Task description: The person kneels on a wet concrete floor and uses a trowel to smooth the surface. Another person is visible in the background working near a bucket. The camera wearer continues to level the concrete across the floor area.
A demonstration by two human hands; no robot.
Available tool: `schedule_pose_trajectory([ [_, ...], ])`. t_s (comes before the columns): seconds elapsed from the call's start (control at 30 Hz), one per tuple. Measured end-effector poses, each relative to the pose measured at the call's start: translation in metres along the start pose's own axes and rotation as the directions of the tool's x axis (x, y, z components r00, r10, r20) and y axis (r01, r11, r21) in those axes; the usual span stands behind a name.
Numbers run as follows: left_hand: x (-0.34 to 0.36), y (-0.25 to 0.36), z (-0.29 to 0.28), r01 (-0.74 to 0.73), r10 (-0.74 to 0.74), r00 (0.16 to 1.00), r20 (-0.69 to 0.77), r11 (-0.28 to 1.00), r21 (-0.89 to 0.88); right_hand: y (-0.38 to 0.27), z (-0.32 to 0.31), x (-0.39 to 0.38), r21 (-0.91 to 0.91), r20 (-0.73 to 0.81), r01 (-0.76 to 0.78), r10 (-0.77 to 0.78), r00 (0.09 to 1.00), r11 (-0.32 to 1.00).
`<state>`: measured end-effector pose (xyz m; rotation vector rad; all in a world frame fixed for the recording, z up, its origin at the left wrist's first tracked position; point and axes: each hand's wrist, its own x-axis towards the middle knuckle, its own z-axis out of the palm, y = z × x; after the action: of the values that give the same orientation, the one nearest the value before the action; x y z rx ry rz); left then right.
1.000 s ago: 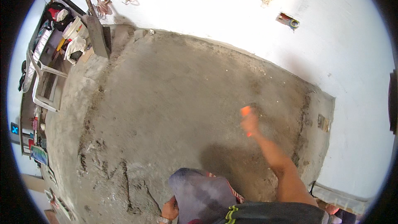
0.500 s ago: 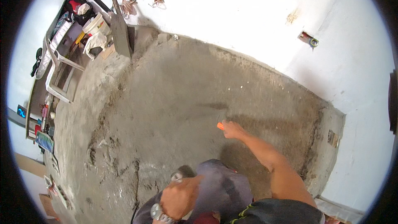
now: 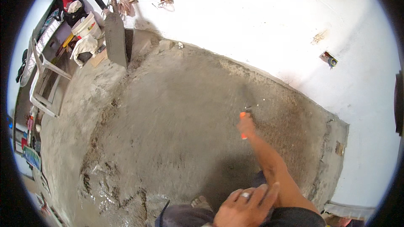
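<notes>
Wrapped round the orange handle of a trowel (image 3: 243, 114) is my right hand (image 3: 246, 127), reaching out over the wet grey cement floor (image 3: 181, 101). The trowel's thin metal neck shows past the handle; its blade blurs into the grey surface, so I cannot make out its outline. My left hand (image 3: 246, 205) carries a ring and is close to my right forearm, above my bent leg. Its fingers are extended and hold nothing. Part of my bare foot (image 3: 202, 203) shows on the floor beside my dark-trousered knee (image 3: 185, 216).
White walls (image 3: 261, 21) with cut-out electrical boxes (image 3: 329, 59) border the cement. A cement-coated shovel (image 3: 114, 38) leans at the far left. Near it are a white bucket (image 3: 87, 26), a pale cloth (image 3: 84, 47) and a plastic chair (image 3: 44, 82). Rougher, wet cement lies at the lower left.
My right hand has moved right and slightly farther out with the trowel. My left hand has swung right, toward my right forearm. The whole view has shifted a little.
</notes>
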<state>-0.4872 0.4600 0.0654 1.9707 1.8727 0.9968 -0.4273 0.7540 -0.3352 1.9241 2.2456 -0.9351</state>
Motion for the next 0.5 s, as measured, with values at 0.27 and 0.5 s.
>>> schedule_pose_trajectory([
  [0.27, 0.042, -0.048, 0.028, -0.291, 0.285, 0.956, -0.064, 0.945, -0.15, -0.047, -0.051, -0.062, -0.12, 0.201, 0.301, -0.274, 0.94, 0.946],
  [0.5, 0.039, -0.073, 0.033, -0.189, 0.182, 0.981, -0.064, 0.973, -0.132, -0.117, 0.024, -0.055, -0.114, 0.077, 0.029, -0.02, 0.997, 0.993],
])
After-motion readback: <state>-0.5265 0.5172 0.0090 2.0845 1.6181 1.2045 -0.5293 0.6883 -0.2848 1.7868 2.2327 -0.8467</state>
